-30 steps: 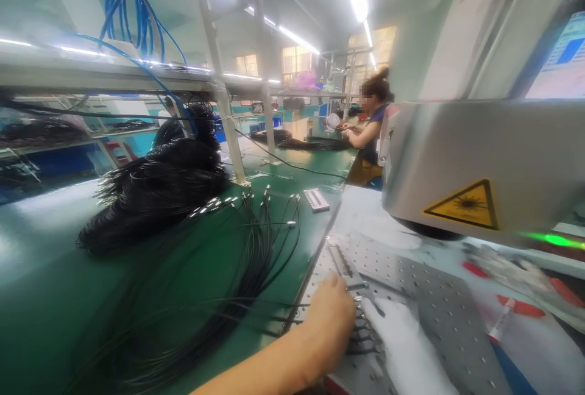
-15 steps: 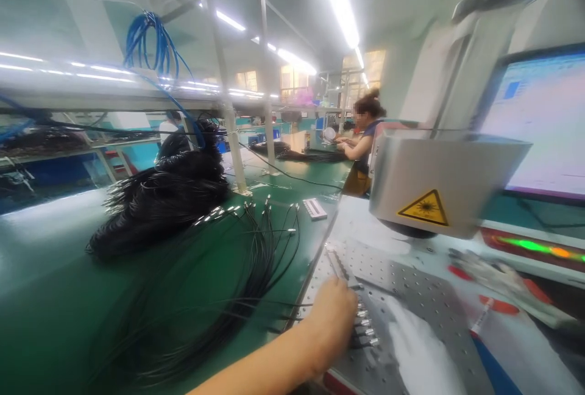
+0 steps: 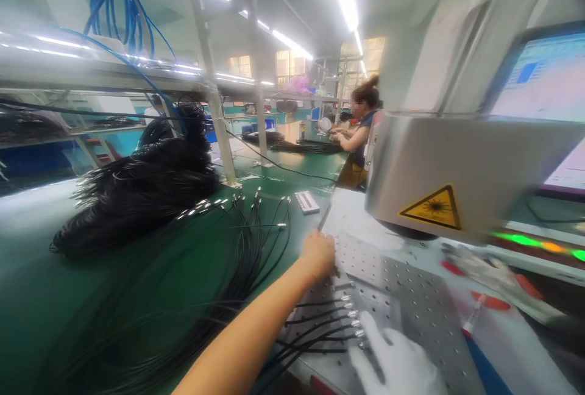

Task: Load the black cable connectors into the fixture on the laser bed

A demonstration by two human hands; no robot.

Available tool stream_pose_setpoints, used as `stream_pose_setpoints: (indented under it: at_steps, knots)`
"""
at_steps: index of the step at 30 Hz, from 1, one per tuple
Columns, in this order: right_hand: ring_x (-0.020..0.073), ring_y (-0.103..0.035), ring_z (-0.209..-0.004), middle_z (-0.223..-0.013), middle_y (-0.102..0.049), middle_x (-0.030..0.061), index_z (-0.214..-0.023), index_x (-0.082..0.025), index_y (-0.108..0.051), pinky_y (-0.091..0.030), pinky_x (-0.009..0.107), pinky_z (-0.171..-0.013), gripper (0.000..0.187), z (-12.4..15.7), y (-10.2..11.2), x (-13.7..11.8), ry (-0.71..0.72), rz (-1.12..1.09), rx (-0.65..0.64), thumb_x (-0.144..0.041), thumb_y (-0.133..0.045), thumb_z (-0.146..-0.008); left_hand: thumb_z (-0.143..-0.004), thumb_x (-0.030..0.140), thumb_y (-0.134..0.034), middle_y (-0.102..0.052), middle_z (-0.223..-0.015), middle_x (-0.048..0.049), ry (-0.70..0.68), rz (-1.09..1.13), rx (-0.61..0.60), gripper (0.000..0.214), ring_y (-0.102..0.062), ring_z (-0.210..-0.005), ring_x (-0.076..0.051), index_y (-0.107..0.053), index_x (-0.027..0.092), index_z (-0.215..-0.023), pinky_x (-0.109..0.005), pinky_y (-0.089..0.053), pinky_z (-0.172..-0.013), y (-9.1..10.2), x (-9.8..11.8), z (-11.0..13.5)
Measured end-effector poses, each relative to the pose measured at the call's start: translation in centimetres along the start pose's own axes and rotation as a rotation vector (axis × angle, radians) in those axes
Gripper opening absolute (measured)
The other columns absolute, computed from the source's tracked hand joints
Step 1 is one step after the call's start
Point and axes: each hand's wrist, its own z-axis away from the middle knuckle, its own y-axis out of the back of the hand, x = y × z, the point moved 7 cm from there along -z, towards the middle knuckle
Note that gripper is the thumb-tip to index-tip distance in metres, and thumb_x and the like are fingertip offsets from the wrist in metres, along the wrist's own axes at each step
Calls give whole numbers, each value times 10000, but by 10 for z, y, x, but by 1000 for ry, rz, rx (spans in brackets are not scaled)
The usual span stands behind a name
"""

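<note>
My bare left hand (image 3: 319, 253) reaches forward over the near-left edge of the perforated metal plate (image 3: 406, 285). Its fingers are curled round a thin dark strip (image 3: 325, 216) that sticks out beyond the hand. My right hand (image 3: 393, 363), in a white glove, lies at the plate's near edge with its fingers spread flat. Just left of its fingertips is a row of several black cables with metal connector tips (image 3: 350, 317), lying side by side on the plate. The grey laser head (image 3: 457, 169) with a yellow warning label hangs over the plate's far part.
A large heap of black cables (image 3: 137, 194) covers the green bench (image 3: 36, 285), with loose strands fanning towards me. A small ribbed tray (image 3: 306, 202) lies beyond my left hand. A monitor (image 3: 543, 78) stands at the right. A co-worker (image 3: 361, 133) sits farther along the bench.
My left hand has moved forward from the connector row to the plate's left edge and closed on the thin strip. My gloved right hand has slid back towards me, fingers spread.
</note>
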Motion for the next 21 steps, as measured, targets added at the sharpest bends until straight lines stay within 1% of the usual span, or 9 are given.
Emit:
stream_pose_setpoints:
  at_steps: [2, 5, 9, 12, 14, 16, 18, 19, 21]
  knots:
    - [266, -645, -788, -897, -668, 73, -1286, -344, -622, -500, 359, -616, 388, -8, -2, 2, 26, -19, -51, -399, -445, -945, -916, 238, -442, -634, -1149, -230, -1, -4, -6, 315, -522, -1169, -315, -592, 68, -1134, -389, -454, -900, -1, 2, -3]
    - [272, -642, -747, -849, -650, 80, -1246, -359, -644, -473, 348, -575, 389, -14, -5, 2, 67, -31, -116, -415, -383, -963, -890, 186, -458, -639, -1145, -226, 0, -4, -10, 297, -526, -1169, -306, -593, 69, -1127, -384, -457, -909, -2, 3, -4]
    - [256, -635, -746, -832, -635, 81, -1205, -352, -665, -446, 323, -580, 363, -16, 4, -4, 92, 30, -77, -363, -384, -975, -886, 168, -463, -648, -1144, -202, -17, 15, 6, 299, -544, -1145, -298, -590, 83, -1143, -386, -473, -906, 3, 3, -5]
    - [257, -625, -744, -827, -632, 77, -1189, -330, -677, -449, 346, -608, 358, -18, 11, -9, 82, 77, -32, -306, -390, -977, -876, 177, -508, -671, -1097, -186, -5, 42, 32, 246, -588, -1073, -280, -627, 85, -1071, -365, -481, -894, 14, -1, -7]
    - [262, -628, -769, -840, -641, 81, -1184, -284, -679, -459, 358, -638, 383, -20, 9, -8, 64, 14, -42, -268, -355, -982, -870, 157, -512, -679, -1072, -170, 3, 65, 79, 211, -596, -1044, -269, -649, 93, -1017, -354, -479, -891, 28, -3, -4]
    - [262, -636, -791, -849, -656, 97, -1201, -226, -664, -466, 360, -667, 438, -21, 1, 3, -38, -96, -87, -216, -287, -979, -878, 124, -467, -681, -1061, -143, -5, 90, 149, 231, -588, -1034, -256, -655, 114, -1011, -347, -477, -885, 47, 1, 6]
    - [259, -644, -819, -904, -679, 119, -1231, -184, -641, -470, 356, -691, 482, -20, -7, 21, -206, -240, -100, -187, -243, -960, -874, 100, -438, -684, -1038, -112, -32, 112, 211, 263, -584, -1009, -242, -654, 140, -1018, -340, -478, -868, 65, 10, 21]
    - [256, -648, -827, -944, -688, 127, -1240, -172, -633, -475, 353, -696, 487, -18, -9, 31, -287, -332, -69, -201, -244, -948, -867, 95, -440, -686, -1027, -98, -53, 118, 232, 269, -584, -997, -236, -653, 152, -1020, -335, -479, -863, 72, 17, 30]
    - [255, -650, -839, -1022, -696, 134, -1194, -162, -651, -484, 348, -689, 488, -12, -6, 48, -393, -531, 76, -301, -270, -924, -849, 91, -455, -693, -1004, -83, -113, 130, 258, 264, -589, -971, -228, -657, 160, -1005, -330, -479, -859, 82, 32, 49]
